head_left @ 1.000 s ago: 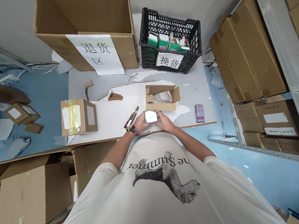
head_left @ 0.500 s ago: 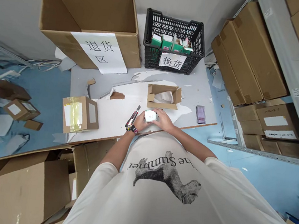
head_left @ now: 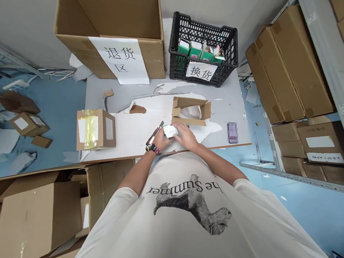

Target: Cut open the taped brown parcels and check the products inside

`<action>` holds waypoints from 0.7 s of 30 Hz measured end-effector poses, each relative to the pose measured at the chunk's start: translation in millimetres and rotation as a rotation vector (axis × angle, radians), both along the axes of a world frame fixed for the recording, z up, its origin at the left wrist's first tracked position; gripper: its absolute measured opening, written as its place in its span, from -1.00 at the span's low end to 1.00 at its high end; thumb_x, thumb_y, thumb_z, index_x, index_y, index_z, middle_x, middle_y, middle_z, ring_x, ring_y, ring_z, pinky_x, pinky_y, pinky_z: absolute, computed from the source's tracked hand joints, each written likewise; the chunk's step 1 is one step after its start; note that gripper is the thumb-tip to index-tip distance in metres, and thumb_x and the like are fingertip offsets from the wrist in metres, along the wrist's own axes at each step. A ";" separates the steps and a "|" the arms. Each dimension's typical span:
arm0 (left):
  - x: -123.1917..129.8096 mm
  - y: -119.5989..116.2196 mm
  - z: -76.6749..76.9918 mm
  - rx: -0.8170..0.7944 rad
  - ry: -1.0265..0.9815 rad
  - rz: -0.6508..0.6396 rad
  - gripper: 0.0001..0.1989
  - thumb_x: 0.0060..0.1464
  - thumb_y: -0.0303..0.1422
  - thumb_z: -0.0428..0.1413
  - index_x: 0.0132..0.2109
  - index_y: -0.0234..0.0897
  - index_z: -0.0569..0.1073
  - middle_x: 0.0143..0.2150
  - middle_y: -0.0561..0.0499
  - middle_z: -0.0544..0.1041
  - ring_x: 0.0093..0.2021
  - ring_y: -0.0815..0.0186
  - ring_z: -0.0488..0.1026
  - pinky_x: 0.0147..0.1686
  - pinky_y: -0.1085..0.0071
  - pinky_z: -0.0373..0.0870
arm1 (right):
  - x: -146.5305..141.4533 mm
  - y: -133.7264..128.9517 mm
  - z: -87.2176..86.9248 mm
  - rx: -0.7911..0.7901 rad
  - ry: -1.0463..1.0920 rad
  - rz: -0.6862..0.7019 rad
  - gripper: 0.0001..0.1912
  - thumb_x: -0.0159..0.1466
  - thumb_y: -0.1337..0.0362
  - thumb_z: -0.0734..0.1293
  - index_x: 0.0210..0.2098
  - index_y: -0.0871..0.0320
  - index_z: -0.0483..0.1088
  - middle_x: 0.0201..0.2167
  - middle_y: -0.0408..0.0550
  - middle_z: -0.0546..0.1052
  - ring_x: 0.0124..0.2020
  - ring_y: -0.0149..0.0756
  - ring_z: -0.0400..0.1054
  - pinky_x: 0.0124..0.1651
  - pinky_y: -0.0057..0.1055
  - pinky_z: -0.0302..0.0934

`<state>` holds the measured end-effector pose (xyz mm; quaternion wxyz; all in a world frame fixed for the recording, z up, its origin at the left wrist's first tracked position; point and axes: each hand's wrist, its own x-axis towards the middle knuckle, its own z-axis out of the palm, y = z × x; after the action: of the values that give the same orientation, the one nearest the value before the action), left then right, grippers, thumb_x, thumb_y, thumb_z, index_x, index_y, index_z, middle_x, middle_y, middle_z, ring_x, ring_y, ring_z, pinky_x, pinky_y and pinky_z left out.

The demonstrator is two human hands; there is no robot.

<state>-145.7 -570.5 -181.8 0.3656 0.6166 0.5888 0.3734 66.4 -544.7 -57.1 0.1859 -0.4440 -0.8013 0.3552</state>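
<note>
Both hands hold a small white and green box (head_left: 169, 131) near the table's front edge, with its white face turned up. My left hand (head_left: 160, 140) is closed on its left side, and my right hand (head_left: 186, 137) wraps its right side. Just left of my left hand lies a utility knife (head_left: 156, 131) in black and red, partly hidden by the hand. Behind my hands stands an opened small cardboard box (head_left: 190, 121) with crumpled white paper (head_left: 191, 112) inside.
A large labelled carton (head_left: 105, 57) and a black plastic crate (head_left: 203, 60) holding several green-white boxes stand at the back. A taped carton (head_left: 95, 130) sits left; a blurred purple item (head_left: 232, 132) lies right. Stacked cartons (head_left: 293, 72) line the right shelf.
The small box has tilted and turned in my hands, shifting slightly left. My right hand has moved further over it. The whole view has shifted a little.
</note>
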 end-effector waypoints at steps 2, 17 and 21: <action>-1.1 2.6 4.2 -0.001 -0.014 -0.039 -0.39 0.15 -0.08 0.52 0.20 -0.19 0.51 0.15 -0.28 0.73 0.11 -0.11 0.74 0.13 -0.09 0.74 | 2.2 -0.1 1.3 0.015 0.015 -0.009 -0.44 0.56 0.25 0.35 0.51 0.04 0.45 0.45 0.17 0.56 0.50 0.10 0.39 0.60 0.11 0.24; -7.2 10.6 19.8 -0.012 -0.077 -0.175 -0.29 0.22 -0.17 0.46 0.41 -0.26 0.47 0.40 -0.30 0.64 0.36 -0.06 0.64 0.29 0.02 0.68 | 10.4 -19.0 -4.5 0.004 -0.124 -0.094 -0.70 0.60 0.31 0.30 0.18 0.04 0.64 0.07 0.09 0.65 0.14 0.00 0.53 0.28 -0.13 0.43; -21.8 -1.3 19.5 -0.062 -0.042 -0.171 0.00 0.13 -0.23 0.47 0.62 -0.19 0.29 0.58 -0.37 0.46 0.50 -0.15 0.54 0.32 -0.08 0.67 | -1.4 -3.8 3.9 0.046 -0.260 -0.147 -0.73 0.60 0.26 0.36 0.21 0.05 0.63 0.16 0.15 0.58 0.25 0.10 0.45 0.35 -0.03 0.41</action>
<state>-167.5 -571.8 -162.3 0.4274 0.6449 0.5376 0.3352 65.0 -548.5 -53.2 0.1165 -0.5394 -0.7919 0.2615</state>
